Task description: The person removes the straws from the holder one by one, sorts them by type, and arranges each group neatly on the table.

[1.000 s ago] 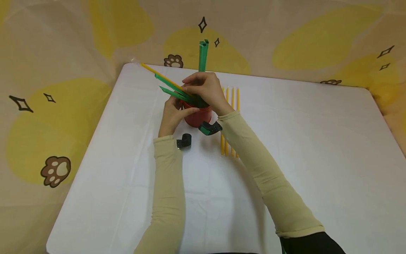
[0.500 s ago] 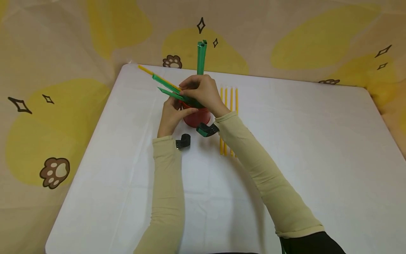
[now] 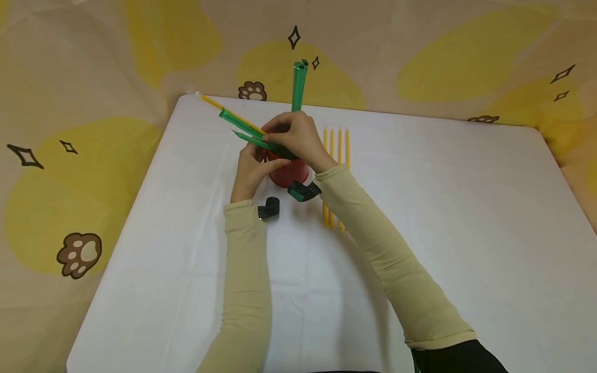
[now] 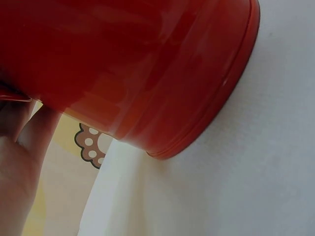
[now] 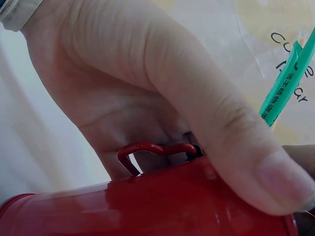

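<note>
My left hand (image 3: 251, 173) holds a small red bucket (image 3: 289, 176) by its left side, thumb along the front of the rim. In the right wrist view that thumb lies across the bucket beside a curved red ear (image 5: 130, 150). My right hand (image 3: 298, 135) is over the bucket's mouth, thumb and index finger pinching leaning wrapped straws. A yellow straw (image 3: 212, 101) and a green-wrapped straw (image 3: 238, 122) run up left from its fingertips. Another green straw (image 3: 244, 136) leans lower. An upright green bundle (image 3: 299, 88) rises behind the hand. The lower straw ends are hidden.
Several yellow straws (image 3: 331, 140) lie side by side on the white table (image 3: 443, 217), right of the bucket and partly under the right forearm. A patterned cloth (image 3: 396, 57) hangs behind the table. Each wrist carries a small black camera (image 3: 269, 207).
My right hand has shifted slightly left and down. The top ends of the leaning yellow and green straws have swung a little left; the left hand keeps its hold on the bucket.
</note>
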`<state>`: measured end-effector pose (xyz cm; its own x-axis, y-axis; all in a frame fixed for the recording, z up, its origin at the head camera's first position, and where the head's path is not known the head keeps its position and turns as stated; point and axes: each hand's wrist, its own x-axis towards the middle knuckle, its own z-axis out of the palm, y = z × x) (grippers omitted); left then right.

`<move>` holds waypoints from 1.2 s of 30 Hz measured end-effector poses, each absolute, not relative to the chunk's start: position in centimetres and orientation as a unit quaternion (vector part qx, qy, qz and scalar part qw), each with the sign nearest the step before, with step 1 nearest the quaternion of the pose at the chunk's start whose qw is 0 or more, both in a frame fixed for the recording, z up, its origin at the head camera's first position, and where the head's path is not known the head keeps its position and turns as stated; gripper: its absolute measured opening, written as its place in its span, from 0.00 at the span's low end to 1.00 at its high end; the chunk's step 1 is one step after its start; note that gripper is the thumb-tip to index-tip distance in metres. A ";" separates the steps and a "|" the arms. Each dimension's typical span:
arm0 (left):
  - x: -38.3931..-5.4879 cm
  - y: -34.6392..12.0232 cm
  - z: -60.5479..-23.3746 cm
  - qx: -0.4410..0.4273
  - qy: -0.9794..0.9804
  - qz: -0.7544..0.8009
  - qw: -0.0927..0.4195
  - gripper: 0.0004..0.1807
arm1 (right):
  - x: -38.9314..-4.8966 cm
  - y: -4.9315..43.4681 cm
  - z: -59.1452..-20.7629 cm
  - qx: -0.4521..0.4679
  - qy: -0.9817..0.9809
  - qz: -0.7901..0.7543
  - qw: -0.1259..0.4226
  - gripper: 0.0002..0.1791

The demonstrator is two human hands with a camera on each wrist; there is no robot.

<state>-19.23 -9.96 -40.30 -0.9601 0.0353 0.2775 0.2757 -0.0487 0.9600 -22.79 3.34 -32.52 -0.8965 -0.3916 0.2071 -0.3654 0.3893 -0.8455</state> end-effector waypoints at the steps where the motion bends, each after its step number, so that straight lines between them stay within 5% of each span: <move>1: -19.2 -10.0 -40.3 -0.114 -0.685 -0.715 0.085 0.32 | -22.8 3.3 -32.5 -0.227 0.833 -0.504 0.014 0.08; 36: -19.2 -10.0 -40.1 -0.118 -0.695 -0.705 0.075 0.31 | -22.2 4.0 -32.7 -0.206 0.767 -0.607 -0.010 0.07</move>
<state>-19.21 -9.98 -40.12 -0.9608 0.0595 0.2708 0.2699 -0.0230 0.9626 -22.23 3.95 -32.73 -0.9146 -0.3050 0.2657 -0.3288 0.1782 -0.9274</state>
